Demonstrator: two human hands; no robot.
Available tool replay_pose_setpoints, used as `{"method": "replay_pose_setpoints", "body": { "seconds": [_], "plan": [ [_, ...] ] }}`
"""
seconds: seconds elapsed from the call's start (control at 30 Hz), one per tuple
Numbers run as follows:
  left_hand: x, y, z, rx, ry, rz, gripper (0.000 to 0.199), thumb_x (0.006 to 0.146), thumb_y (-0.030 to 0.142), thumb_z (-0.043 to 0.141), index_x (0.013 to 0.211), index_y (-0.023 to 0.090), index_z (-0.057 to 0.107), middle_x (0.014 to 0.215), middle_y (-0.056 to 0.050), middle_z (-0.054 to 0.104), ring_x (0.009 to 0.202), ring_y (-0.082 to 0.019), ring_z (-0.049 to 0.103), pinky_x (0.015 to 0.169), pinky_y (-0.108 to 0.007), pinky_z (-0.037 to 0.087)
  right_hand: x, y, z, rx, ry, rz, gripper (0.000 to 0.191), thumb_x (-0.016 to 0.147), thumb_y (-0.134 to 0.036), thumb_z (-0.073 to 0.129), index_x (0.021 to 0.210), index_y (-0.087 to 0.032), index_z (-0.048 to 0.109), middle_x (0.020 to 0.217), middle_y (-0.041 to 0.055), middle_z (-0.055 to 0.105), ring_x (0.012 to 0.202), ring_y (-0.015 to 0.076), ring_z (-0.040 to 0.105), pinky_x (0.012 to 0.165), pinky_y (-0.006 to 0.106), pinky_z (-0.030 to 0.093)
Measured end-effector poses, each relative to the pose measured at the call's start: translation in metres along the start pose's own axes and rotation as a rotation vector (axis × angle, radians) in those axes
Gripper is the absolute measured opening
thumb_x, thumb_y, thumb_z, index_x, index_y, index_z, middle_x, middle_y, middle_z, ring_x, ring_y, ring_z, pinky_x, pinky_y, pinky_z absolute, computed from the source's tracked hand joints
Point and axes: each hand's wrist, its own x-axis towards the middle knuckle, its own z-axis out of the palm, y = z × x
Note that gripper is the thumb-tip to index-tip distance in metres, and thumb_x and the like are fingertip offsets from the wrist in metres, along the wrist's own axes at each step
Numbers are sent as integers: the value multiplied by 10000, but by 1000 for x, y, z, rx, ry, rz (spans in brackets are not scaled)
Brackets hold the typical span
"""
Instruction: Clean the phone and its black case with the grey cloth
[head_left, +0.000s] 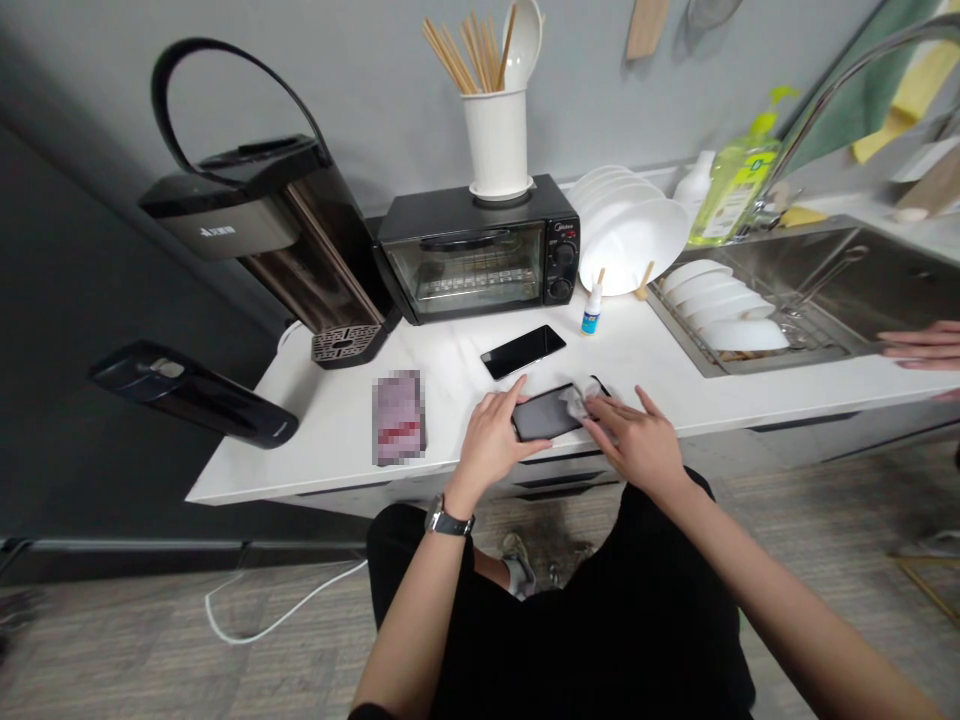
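A dark-screened phone [546, 413] lies on the white counter near its front edge. My left hand [491, 428], with a watch on the wrist, grips the phone's left end between thumb and fingers. My right hand [636, 438] presses a crumpled whitish wipe [576, 402] against the right part of the screen; its fingers cover that end. Just behind lies a second black phone [523, 352], flat and screen up. A small white bottle with a blue label [592, 312] stands to its right. Left of my hands is a pixelated pinkish item [399, 418].
A dark thermos [193, 392] and water dispenser [277, 240] are on the left. Behind are a toaster oven [476, 255], white plates [630, 235] and a soap bottle [735, 185]. Bowls [720, 305] sit in the sink [862, 250]. Another person's hand [926, 346] appears at right.
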Motion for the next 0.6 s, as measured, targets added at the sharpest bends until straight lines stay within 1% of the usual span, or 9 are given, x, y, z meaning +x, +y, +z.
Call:
{"method": "replay_pose_setpoints", "body": {
  "seconds": [0.07, 0.17, 0.23, 0.3, 0.37, 0.43, 0.5, 0.53, 0.6],
  "plan": [
    [2, 0, 0, -18, -1, 6, 1137, 755, 440, 931, 1664, 315, 259, 1370, -60, 682, 1201, -300, 586, 1092, -465, 455, 0, 5, 1, -55, 19, 30, 375, 1105, -410, 493, 1382, -214, 653, 1350, 118, 740, 1249, 302, 709, 1253, 597, 312],
    [4, -1, 0, -44, -5, 15, 1140, 746, 419, 939, 1662, 315, 267, 1372, -51, 682, 1195, -291, 583, 1091, -450, 462, 5, -6, 10, -60, 29, 45, 441, 1097, -444, 499, 1411, -162, 626, 1420, 157, 691, 1332, 337, 649, 1237, 599, 334],
    [4, -2, 0, -61, -7, 19, 1123, 756, 393, 930, 1662, 314, 271, 1364, -50, 686, 1195, -287, 581, 1090, -443, 464, 13, -24, 21, -38, 42, 55, 464, 1088, -458, 507, 1388, -130, 639, 1416, 180, 689, 1347, 358, 632, 1223, 597, 356],
    [4, -5, -1, -75, -7, 23, 1074, 786, 334, 896, 1663, 307, 278, 1353, -57, 690, 1203, -284, 580, 1089, -436, 465, 20, -46, 30, -1, 36, 32, 473, 1079, -468, 520, 1357, -112, 661, 1393, 204, 697, 1351, 377, 624, 1222, 608, 357],
    [4, -8, -3, -75, -25, 12, 1025, 810, 269, 849, 1667, 287, 286, 1336, -77, 687, 1185, -284, 588, 1059, -427, 482, 26, -67, 36, 68, 2, -34, 467, 1074, -469, 526, 1340, -114, 674, 1365, 209, 712, 1355, 369, 622, 1237, 609, 342],
    [3, -11, -5, -55, -50, -22, 1004, 816, 234, 814, 1670, 272, 289, 1314, -92, 682, 1146, -289, 593, 1016, -425, 500, 27, -82, 37, 154, -46, -104, 445, 1075, -467, 531, 1335, -139, 681, 1349, 187, 727, 1354, 335, 628, 1257, 595, 323],
    [2, -11, -7, -30, -57, -49, 1013, 812, 235, 816, 1674, 275, 285, 1308, -95, 678, 1127, -296, 590, 994, -430, 500, 24, -85, 32, 222, -85, -135, 401, 1081, -449, 535, 1334, -178, 686, 1354, 146, 733, 1344, 301, 641, 1275, 587, 294],
    [2, -10, -7, -22, -50, -51, 1026, 808, 249, 831, 1674, 281, 282, 1315, -94, 678, 1133, -300, 587, 1002, -436, 493, 22, -81, 29, 236, -95, -135, 376, 1086, -434, 534, 1332, -198, 689, 1359, 123, 734, 1337, 289, 648, 1283, 591, 273],
    [2, -8, -7, -22, -40, -33, 1068, 794, 303, 876, 1674, 292, 272, 1336, -91, 682, 1163, -309, 585, 1037, -452, 468, 15, -66, 20, 227, -98, -130, 332, 1097, -403, 523, 1325, -233, 694, 1363, 80, 737, 1332, 272, 656, 1297, 592, 228]
  ]
}}
